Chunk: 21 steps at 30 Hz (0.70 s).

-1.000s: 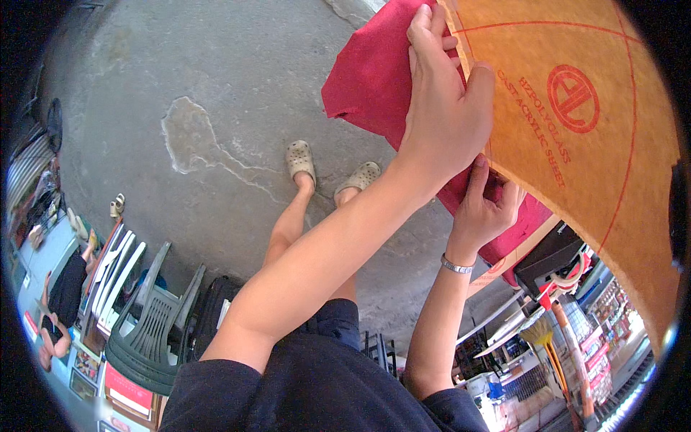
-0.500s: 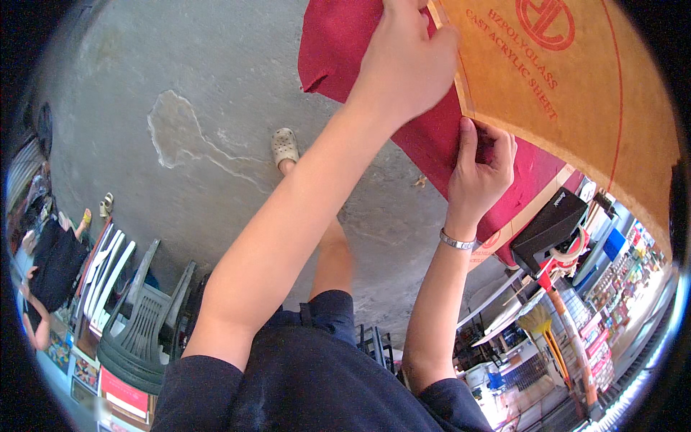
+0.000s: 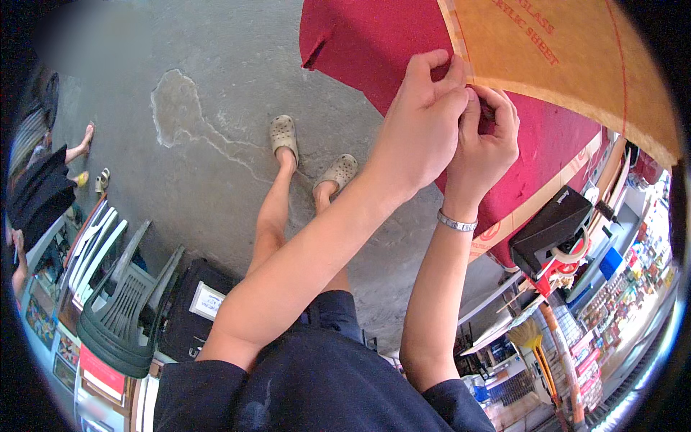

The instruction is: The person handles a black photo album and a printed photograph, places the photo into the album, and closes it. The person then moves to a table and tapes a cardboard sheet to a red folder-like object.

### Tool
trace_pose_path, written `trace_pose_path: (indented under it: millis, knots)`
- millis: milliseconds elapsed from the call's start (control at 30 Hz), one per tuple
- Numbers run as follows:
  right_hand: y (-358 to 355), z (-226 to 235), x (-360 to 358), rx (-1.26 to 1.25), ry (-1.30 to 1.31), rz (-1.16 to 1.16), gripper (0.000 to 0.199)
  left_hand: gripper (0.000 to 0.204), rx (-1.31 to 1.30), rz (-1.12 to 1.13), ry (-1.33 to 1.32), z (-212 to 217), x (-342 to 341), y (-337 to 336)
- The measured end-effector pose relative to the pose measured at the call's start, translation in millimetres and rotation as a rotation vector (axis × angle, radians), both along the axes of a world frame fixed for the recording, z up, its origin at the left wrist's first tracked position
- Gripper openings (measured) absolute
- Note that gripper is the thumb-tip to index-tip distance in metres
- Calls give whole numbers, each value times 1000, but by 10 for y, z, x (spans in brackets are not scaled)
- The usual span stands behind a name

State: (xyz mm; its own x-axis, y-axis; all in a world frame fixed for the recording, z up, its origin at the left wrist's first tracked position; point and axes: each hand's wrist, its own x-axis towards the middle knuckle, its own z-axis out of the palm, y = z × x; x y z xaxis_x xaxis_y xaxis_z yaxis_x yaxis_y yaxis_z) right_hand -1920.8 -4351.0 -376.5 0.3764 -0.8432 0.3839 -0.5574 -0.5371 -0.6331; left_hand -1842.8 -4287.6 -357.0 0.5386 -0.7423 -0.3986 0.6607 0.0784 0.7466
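A plastic sheet (image 3: pixel 554 72), faced with brown paper and marked in red, reaches in from the upper right. A pale, see-through strip (image 3: pixel 459 43) runs along its left edge. My left hand (image 3: pixel 425 126) is at the near corner with its fingers bent and closed; what they pinch is too small to make out. Just to its right, my right hand (image 3: pixel 486 147) grips that same corner between thumb and curled fingers. The two hands nearly touch. Under the sheet lies a dark red cloth (image 3: pixel 367 47), which drapes over the work surface's edge.
Stacked chairs (image 3: pixel 122 309) and a black case (image 3: pixel 194 306) stand at the lower left. Another person's bare leg (image 3: pixel 80 144) shows at the far left. To the right are a black box (image 3: pixel 551 223), a broom (image 3: pixel 529 335) and crowded shelves (image 3: pixel 619 288). Grey concrete floor (image 3: pixel 223 72) lies beyond my feet.
My left hand has come down along the sheet's edge to the corner, beside my right hand. The sheet's corner sits higher in view. Both my shoes now show.
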Motion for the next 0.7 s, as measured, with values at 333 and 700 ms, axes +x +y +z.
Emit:
trace_pose_path:
  millis: [333, 700]
  knots:
    - [3, 3, -59, 117, -62, 1, 10, 32, 5, 95, 105, 24, -136, 17]
    - [50, 186, 26, 164, -23, 63, 12, 22, 320, 16, -711, -105, -171, -4]
